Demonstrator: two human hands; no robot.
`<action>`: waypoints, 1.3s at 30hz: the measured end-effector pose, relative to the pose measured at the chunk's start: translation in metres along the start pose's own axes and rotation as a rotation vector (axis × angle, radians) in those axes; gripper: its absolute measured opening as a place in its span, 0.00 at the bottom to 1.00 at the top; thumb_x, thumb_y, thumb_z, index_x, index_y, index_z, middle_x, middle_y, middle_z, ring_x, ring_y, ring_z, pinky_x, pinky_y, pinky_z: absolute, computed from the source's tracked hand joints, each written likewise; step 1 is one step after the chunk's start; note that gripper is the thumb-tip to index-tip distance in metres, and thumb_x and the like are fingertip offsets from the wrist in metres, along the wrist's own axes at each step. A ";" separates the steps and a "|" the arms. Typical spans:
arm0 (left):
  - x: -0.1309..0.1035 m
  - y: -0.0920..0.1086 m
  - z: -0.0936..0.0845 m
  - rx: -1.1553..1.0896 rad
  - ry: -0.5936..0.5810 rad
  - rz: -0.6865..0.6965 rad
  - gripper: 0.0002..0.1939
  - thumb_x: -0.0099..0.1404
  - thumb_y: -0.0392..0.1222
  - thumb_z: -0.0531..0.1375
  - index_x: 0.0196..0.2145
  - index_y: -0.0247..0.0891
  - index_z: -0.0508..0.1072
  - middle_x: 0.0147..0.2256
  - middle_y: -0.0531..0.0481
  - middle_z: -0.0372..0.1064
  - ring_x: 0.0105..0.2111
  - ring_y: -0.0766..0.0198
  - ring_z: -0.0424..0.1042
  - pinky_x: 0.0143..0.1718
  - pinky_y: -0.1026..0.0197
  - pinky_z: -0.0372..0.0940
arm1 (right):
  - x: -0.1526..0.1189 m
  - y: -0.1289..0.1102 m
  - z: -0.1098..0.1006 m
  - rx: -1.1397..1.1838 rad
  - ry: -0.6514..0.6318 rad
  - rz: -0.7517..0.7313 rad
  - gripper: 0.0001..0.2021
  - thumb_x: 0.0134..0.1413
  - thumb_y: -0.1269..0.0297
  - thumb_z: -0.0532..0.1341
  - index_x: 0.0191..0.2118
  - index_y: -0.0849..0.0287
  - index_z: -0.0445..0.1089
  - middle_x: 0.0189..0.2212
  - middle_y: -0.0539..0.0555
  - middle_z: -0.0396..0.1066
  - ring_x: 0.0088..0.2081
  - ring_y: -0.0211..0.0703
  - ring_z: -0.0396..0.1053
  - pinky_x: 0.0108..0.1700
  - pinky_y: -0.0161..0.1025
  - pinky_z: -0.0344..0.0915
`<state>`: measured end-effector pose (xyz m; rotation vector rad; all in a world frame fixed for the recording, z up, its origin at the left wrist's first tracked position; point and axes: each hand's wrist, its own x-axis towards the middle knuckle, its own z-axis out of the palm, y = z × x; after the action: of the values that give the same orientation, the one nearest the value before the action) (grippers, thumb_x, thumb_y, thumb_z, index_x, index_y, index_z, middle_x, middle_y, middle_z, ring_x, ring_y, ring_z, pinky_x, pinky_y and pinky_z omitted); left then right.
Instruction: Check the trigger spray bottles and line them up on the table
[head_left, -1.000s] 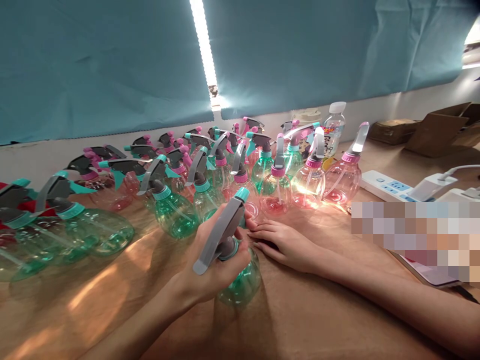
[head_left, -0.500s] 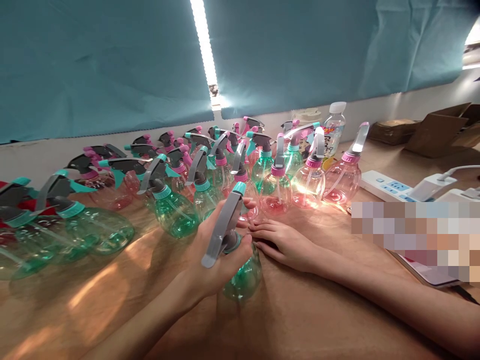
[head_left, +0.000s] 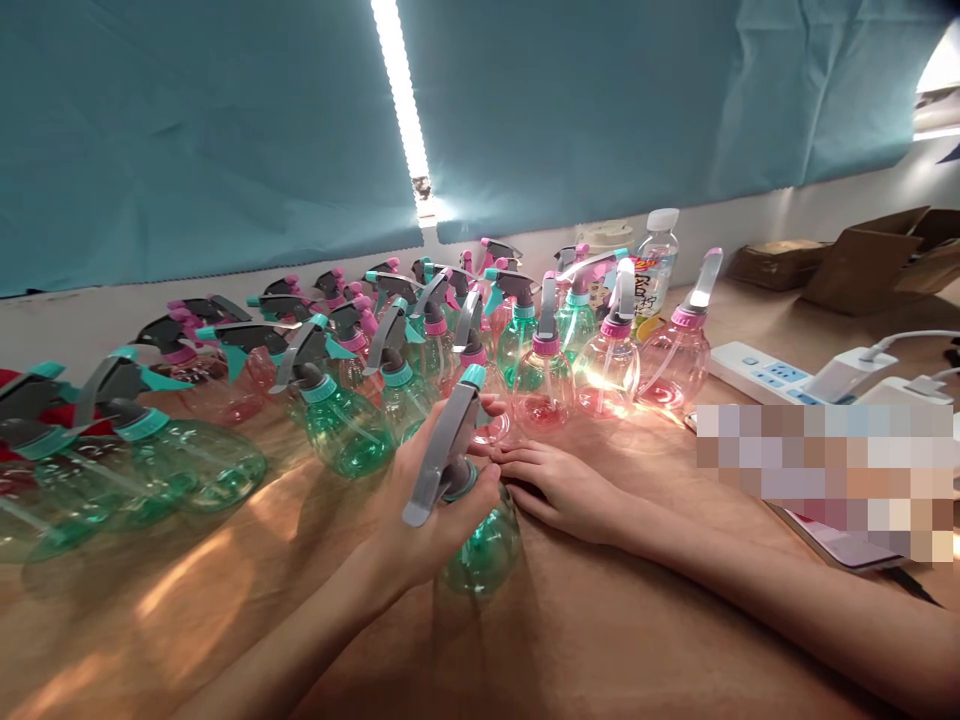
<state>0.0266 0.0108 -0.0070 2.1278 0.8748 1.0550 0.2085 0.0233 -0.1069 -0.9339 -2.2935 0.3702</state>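
My left hand [head_left: 420,510] is wrapped round the neck of a green spray bottle [head_left: 484,555] with a grey trigger head and a teal nozzle. The bottle stands upright on the brown table [head_left: 600,640]. Just right of it, my right hand [head_left: 559,490] lies palm down on the table, fingers stretched toward the bottle and holding nothing. Beyond both hands stand several pink and green spray bottles, among them a pink one [head_left: 544,390] and a green one [head_left: 349,430]. The fingers of my left hand are partly hidden behind the spray head.
At the left, more green bottles [head_left: 202,465] lean close together. A white power strip [head_left: 765,372] with plugs, a pixelated patch over a flat device [head_left: 840,540], a labelled clear bottle [head_left: 660,260] and cardboard boxes [head_left: 862,265] are at the right.
The view has shifted slightly, so the bottles and boxes appear a little further left. Both hands keep the same pose, and the left still grips the green bottle.
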 end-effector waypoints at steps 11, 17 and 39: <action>-0.002 -0.001 0.000 0.014 -0.003 -0.011 0.18 0.63 0.35 0.55 0.52 0.42 0.63 0.47 0.47 0.68 0.34 0.65 0.71 0.31 0.61 0.68 | 0.001 0.000 -0.001 0.006 0.000 -0.002 0.12 0.62 0.71 0.55 0.47 0.60 0.73 0.48 0.59 0.75 0.52 0.48 0.69 0.56 0.48 0.66; 0.000 0.003 0.000 0.008 0.010 0.003 0.18 0.61 0.33 0.56 0.50 0.39 0.65 0.50 0.45 0.67 0.43 0.62 0.72 0.42 0.60 0.70 | 0.000 0.002 0.001 0.014 0.014 -0.008 0.12 0.62 0.70 0.56 0.48 0.58 0.72 0.49 0.58 0.74 0.54 0.48 0.68 0.56 0.49 0.66; -0.004 0.005 0.001 0.088 0.062 -0.037 0.13 0.61 0.36 0.56 0.44 0.40 0.69 0.40 0.48 0.74 0.34 0.63 0.75 0.34 0.60 0.69 | 0.000 0.001 -0.002 0.011 -0.015 -0.015 0.14 0.62 0.71 0.56 0.50 0.58 0.71 0.50 0.58 0.73 0.53 0.48 0.68 0.56 0.48 0.66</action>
<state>0.0274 0.0045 -0.0050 2.1521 1.0025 1.0876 0.2098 0.0241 -0.1056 -0.9112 -2.3085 0.3844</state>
